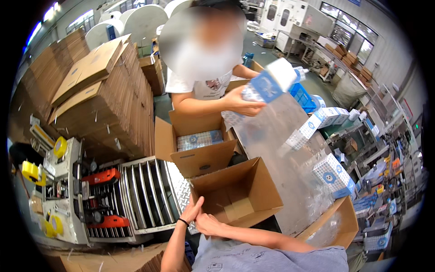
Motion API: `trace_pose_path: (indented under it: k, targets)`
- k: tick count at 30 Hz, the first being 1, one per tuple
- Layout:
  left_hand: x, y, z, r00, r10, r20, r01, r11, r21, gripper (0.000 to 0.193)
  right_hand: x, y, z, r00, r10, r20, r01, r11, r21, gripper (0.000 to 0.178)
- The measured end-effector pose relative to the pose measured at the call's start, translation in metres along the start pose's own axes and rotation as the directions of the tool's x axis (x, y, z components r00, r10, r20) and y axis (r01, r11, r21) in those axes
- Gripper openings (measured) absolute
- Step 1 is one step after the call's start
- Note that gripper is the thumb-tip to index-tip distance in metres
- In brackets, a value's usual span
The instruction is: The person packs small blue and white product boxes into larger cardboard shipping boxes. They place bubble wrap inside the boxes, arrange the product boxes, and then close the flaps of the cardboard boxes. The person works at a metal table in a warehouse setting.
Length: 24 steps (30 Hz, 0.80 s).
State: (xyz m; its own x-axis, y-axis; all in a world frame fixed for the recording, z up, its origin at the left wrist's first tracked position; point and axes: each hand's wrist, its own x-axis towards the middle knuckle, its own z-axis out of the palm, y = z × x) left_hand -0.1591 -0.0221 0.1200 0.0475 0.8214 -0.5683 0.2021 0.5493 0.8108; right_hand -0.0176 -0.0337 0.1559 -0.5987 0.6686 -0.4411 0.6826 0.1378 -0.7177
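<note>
An open cardboard box (244, 199) stands in front of me, its inside showing bare brown walls and a lighter strip on the bottom. At its near left corner, my left hand (192, 211), below a black wristband, is closed on the box edge. Right beside it, my right hand (209, 225) has its fingers curled at the same corner; what they grip is hidden. Beyond stands a second open carton (199, 164) with blue-and-white patterned packs (200, 140) inside. Across from me a co-worker's hands hold a blue-and-white pack (265, 87) over the table.
To the left is a roller conveyor (147, 195) with a taping machine (63, 190). Tall stacks of flat cartons (108, 99) rise behind it. On the right, the metal table (285, 167) bears patterned packs (333, 176) and clear plastic film (315, 204). Another carton (349, 224) sits near right.
</note>
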Motion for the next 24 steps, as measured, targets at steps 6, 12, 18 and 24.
trace_pose_path:
  k: [6,12,18,24]
  targets:
    - [0.013,-0.005,0.007,0.993,0.021,-0.119,-0.017,0.999,0.027,0.073,-0.068,0.021,-0.094,0.833,-0.399,-0.383,0.209,0.868,-0.451,0.037]
    - [-0.003,-0.042,-0.016,0.983,0.152,-0.100,-0.182,0.845,-0.502,0.040,-0.136,0.235,-0.204,0.739,-0.150,-0.657,-0.287,0.812,-0.508,0.030]
    - [-0.018,-0.079,-0.036,0.966,0.009,-0.258,-0.136,0.869,-0.476,0.029,-0.142,0.318,-0.185,0.757,0.200,-0.622,-0.416,0.882,-0.221,0.047]
    - [-0.017,-0.076,-0.020,0.952,0.050,-0.301,-0.194,0.860,-0.472,0.034,-0.134,0.361,-0.184,0.612,0.362,-0.703,-0.077,0.912,0.403,0.028]
